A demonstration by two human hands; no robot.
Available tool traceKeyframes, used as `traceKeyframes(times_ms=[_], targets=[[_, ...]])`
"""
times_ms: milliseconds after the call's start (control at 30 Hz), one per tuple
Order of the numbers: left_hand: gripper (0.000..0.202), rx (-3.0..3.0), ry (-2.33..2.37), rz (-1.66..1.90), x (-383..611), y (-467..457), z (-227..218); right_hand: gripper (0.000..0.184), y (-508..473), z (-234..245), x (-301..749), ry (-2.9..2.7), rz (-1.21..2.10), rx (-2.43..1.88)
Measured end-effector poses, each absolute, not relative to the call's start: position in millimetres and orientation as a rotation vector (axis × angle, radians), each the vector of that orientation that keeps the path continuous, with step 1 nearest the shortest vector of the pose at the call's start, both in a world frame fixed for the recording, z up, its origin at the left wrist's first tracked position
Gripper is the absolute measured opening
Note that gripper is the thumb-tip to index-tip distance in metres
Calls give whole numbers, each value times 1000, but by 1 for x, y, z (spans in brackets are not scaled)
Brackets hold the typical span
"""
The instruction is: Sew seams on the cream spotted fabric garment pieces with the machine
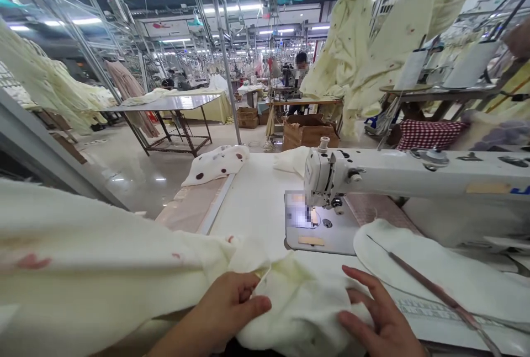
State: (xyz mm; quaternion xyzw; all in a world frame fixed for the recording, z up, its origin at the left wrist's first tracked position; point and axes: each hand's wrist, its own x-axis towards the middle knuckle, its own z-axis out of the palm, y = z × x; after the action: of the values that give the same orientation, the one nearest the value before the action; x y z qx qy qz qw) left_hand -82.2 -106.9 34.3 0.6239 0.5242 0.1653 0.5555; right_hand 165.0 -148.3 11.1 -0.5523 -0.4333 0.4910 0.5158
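A pale yellow fabric (136, 257) with small reddish prints stretches from the left side to the front edge of the sewing table. My left hand (232, 304) pinches a fold of it between thumb and fingers. On the right end of the cloth, my right hand (372, 313) rests with fingers spread, index raised; part of the cloth lies between its fingers and thumb. Beyond both hands stands a white sewing machine (389, 172), its lamp lit over the needle plate (331, 238). The area around the needle is blurred.
Tweezers or thin snips (430, 285) lie on a white fabric piece (397, 244) at right. A spotted cloth (217, 164) sits at the table's far left corner. Behind are a metal-legged table (178, 102), a cardboard box (308, 131), hanging fabric (343, 42) and a person (301, 70).
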Motion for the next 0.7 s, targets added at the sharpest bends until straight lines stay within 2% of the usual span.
traceKeyframes(times_ms=[100,233,433,500,633,700], targets=[[44,1370,1120,644,-79,-96,52,55,-142,28,170,-1171,1070,-1422],[30,1316,989,1090,-76,-82,79,64,-136,56,178,-1081,1063,-1396],[32,1104,884,995,-75,-78,92,97,-139,52,171,-987,1383,-1145],[33,1058,902,1034,-75,-77,91,88,-140,44,172,-1071,1354,-1171],[33,1057,926,1163,-78,-73,87,48,-137,34,187,-1279,995,-1358],[32,1114,927,1162,-79,-72,85,35,-134,32,196,-1376,837,-1418]])
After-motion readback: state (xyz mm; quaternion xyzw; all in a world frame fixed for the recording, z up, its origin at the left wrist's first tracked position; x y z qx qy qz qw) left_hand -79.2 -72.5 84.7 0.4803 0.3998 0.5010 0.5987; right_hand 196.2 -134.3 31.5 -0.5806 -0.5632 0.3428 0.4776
